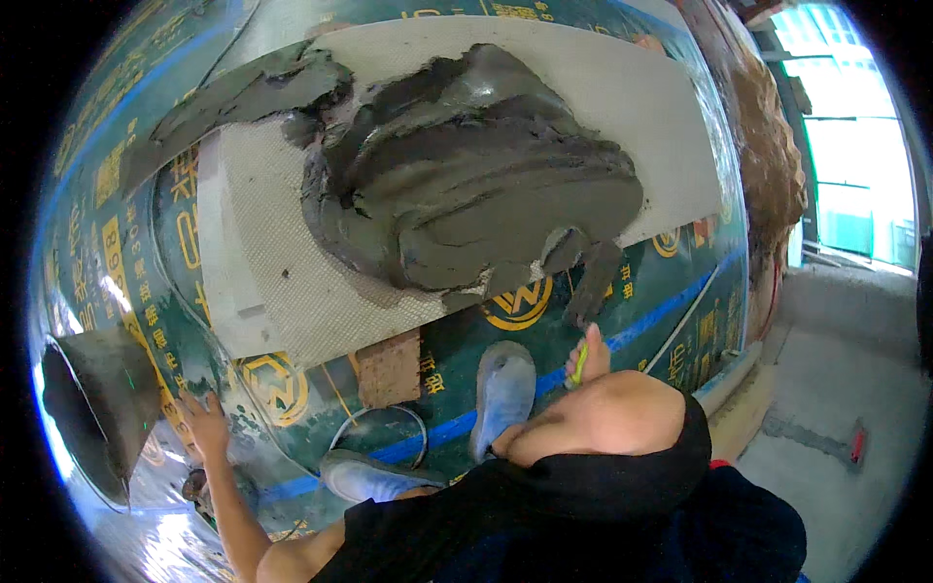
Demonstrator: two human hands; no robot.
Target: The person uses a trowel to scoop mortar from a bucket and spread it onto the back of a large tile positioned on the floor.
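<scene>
Just beyond the right hand (593, 358), whose fingers grip the green handle (580, 365), the trowel (595, 280) sits beside mortar (505, 204) near the tile's (671, 175) edge, where a hasty drag could drop some onto the sheet (452, 330), the left hand's (204, 425) empty fingers spread near the bucket (115, 381).

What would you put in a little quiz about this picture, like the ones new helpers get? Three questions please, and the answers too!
1. Which of the person's hands grips the yellow-green handle?
2. True or false: the pale tile is completely bare.
3. Which of these is nearest to the left hand: A) a shoe, B) the bucket, C) the brown brick?

Key:
1. The right hand.
2. False: gray paste covers much of it.
3. B.
</scene>
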